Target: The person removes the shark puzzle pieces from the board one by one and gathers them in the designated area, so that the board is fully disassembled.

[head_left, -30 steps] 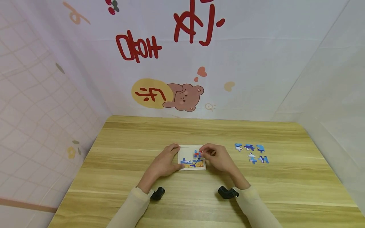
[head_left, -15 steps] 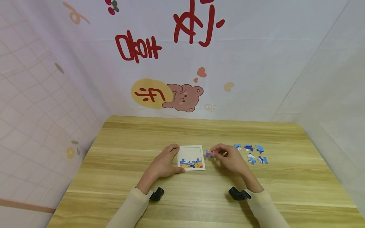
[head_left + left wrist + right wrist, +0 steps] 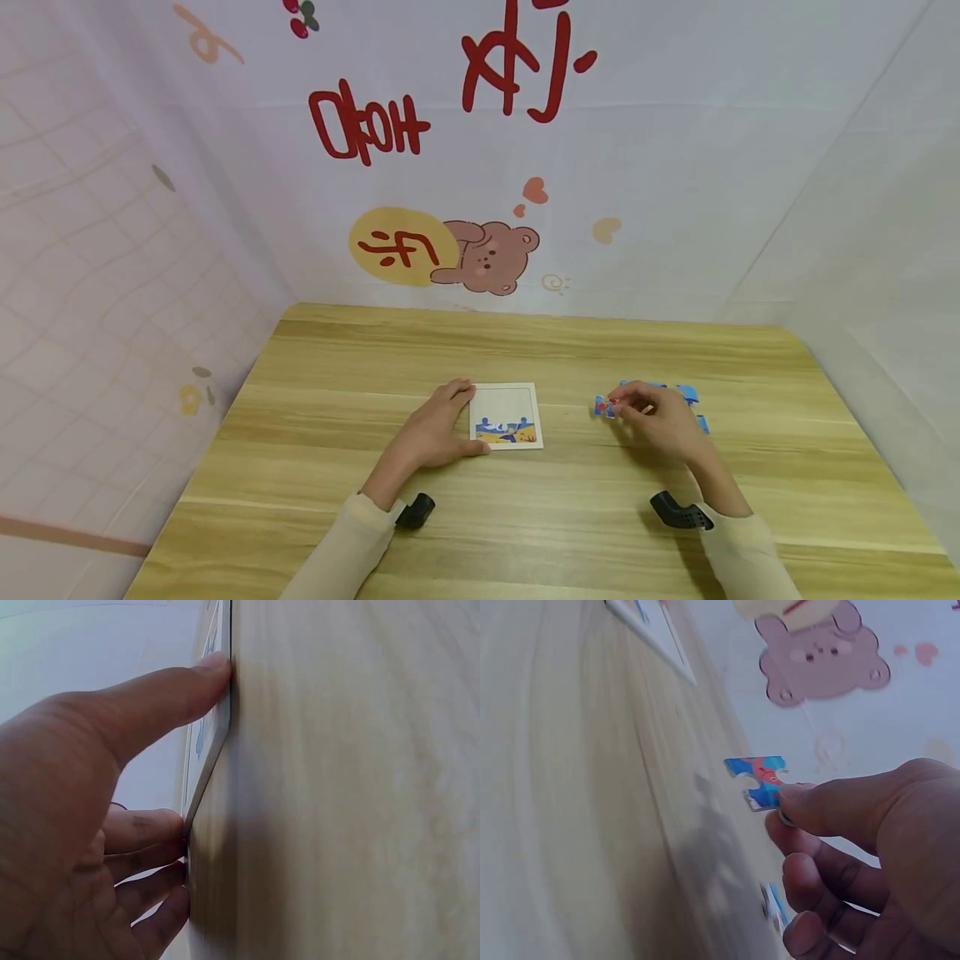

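on the head feed i saw big red writing on the white cloth wall (image 3: 675,167). a cluster of red strokes (image 3: 363,133) sat left of top centre, and a larger red sign (image 3: 510,79) sat at top centre, cut by the upper edge; i couldn't read either. lower down, left of centre, a red character (image 3: 397,249) on the yellow circle (image 3: 363,265) looked to me like 乐, turned on its side.
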Demonstrator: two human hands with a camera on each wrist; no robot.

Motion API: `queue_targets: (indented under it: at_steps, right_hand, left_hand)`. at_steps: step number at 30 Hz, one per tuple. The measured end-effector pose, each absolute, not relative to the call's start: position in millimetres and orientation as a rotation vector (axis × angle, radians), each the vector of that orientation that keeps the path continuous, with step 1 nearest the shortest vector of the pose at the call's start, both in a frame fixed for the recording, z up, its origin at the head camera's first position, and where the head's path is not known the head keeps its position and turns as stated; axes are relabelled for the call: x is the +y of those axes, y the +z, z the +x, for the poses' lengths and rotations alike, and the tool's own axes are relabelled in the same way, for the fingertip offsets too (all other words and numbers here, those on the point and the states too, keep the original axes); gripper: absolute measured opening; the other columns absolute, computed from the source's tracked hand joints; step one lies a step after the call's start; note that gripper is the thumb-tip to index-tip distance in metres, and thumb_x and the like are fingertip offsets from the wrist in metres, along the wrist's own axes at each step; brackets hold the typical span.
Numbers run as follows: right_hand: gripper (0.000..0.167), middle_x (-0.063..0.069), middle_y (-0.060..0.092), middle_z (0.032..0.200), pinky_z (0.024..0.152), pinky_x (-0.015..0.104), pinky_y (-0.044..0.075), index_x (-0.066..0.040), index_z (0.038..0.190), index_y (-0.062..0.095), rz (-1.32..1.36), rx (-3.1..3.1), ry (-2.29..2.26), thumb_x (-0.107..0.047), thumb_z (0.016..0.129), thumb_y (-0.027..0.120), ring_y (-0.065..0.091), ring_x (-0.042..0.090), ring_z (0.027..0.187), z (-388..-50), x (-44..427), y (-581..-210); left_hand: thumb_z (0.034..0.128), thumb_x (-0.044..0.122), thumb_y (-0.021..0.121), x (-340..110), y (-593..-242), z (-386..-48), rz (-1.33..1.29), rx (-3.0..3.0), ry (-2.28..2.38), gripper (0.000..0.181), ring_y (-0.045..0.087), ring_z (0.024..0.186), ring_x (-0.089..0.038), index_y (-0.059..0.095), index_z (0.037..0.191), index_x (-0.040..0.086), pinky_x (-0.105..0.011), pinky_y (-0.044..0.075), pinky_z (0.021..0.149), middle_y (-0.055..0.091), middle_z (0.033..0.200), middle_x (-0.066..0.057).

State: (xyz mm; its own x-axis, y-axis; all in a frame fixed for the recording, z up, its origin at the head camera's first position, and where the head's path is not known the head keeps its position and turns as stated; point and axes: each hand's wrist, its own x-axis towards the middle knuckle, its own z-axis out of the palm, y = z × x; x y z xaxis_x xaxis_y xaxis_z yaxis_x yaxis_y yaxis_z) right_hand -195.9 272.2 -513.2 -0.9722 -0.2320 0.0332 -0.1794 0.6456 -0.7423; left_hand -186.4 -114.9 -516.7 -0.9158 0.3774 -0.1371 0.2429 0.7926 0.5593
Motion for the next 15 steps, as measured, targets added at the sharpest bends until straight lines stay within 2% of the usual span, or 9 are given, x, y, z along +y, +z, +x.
queue_targets:
  at_steps: [10, 15]
  right_hand:
    - [0.01, -0.002, 0.075, 0.091, 0.064, 0.022, 0.051, -0.016, 0.106, 0.075, -0.415, 2.803, -1.16, -0.014, 0.097, 0.071, 0.063, 0.006, 0.076, -194.7, 299.5, -512.8]
    - [0.009, -0.004, 0.073, 0.091, 0.069, 0.021, 0.051, -0.018, 0.105, 0.076, -0.368, 2.833, -1.068, -0.017, 0.097, 0.072, 0.062, 0.003, 0.08, -193.2, 308.3, -511.9]
  left_hand:
    - [0.0804, 0.053, 0.084, -115.0, -516.9, -187.0, 0.486, 2.746, 0.803, 0.1, 0.027, 0.157, -0.026, 0.04, 0.158, 0.009, -0.052, 0.035, 0.122, 0.03, 0.169, -0.005]
    - [0.0804, 0.053, 0.084, -114.0, -515.9, -187.4, 0.494, 2.745, 0.797, 0.1, 0.028, 0.157, -0.027, 0.04, 0.158, 0.008, -0.052, 0.036, 0.122, 0.03, 0.168, -0.006]
